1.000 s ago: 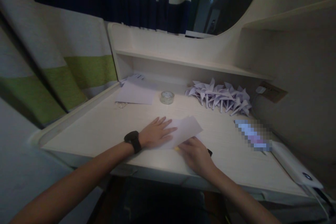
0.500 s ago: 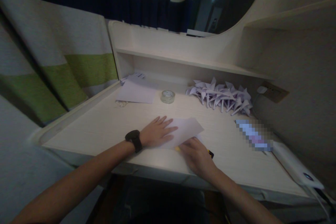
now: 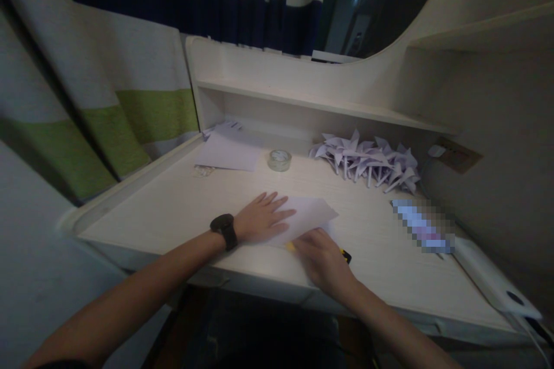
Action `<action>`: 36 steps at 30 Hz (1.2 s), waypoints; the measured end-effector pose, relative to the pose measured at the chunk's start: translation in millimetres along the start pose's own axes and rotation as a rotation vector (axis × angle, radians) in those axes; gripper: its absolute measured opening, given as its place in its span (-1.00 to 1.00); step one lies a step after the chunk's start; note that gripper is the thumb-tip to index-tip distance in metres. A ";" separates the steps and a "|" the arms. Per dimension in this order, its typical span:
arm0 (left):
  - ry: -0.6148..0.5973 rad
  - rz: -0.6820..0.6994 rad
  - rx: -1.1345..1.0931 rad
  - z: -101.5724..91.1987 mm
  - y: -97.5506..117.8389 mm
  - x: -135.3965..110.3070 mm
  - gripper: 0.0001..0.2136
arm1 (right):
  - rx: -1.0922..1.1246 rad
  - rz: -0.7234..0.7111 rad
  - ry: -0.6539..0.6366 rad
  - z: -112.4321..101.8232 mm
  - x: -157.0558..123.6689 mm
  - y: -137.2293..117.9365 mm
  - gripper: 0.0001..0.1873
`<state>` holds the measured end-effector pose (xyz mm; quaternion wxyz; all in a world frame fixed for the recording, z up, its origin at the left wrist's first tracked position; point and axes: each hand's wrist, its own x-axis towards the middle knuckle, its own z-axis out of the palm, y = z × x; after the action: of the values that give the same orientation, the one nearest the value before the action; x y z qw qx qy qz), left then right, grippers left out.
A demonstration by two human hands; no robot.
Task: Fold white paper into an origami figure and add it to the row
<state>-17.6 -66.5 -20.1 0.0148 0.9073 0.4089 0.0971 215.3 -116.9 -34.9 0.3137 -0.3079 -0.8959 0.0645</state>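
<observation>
My left hand lies flat with its fingers spread, pressing a folded sheet of white paper onto the desk. A dark watch sits on that wrist. My right hand is closed around a yellow-and-black utility knife at the paper's near edge. The knife's yellow front end shows left of my fingers and its black end to their right. Its blade cannot be made out, and my right fingertips are partly hidden at the paper's edge.
Behind the paper stands a roll of clear tape. White paper sheets lie back left, with small pale bits beside them. Several paper pinwheels are heaped back right. A blurred-out flat object and a white device lie right.
My right hand has slid slightly left along the paper's near edge with the utility knife. My left hand keeps its place on the paper. The camera view has shifted a little.
</observation>
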 end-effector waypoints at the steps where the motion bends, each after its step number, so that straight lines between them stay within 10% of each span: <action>1: -0.001 -0.001 0.001 -0.1 -0.2 0.1 -0.49 | -0.005 0.008 -0.004 1.0 0.9 -0.7 -0.74; 15: -0.009 0.004 -0.007 2.1 -2.6 0.5 -0.49 | 0.082 -0.029 -0.040 -7.5 -0.3 -9.9 -0.75; 22: 0.053 -0.056 -0.037 3.9 -7.0 -1.1 -0.51 | 0.140 0.010 -0.105 -45.3 -23.0 -6.6 -0.76; 31: 0.019 0.016 -0.019 7.6 22.7 4.1 -0.29 | -0.113 0.402 0.150 -97.4 -63.3 82.2 -0.73; 36: 0.029 -0.022 -0.009 9.2 30.9 1.9 -0.45 | -0.307 0.553 0.090 -99.0 -69.4 111.8 -0.71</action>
<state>8.2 -85.1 -25.5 0.0141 0.9011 0.4186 0.1121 374.6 -75.9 -27.0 0.2733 -0.5862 -0.7627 -0.0023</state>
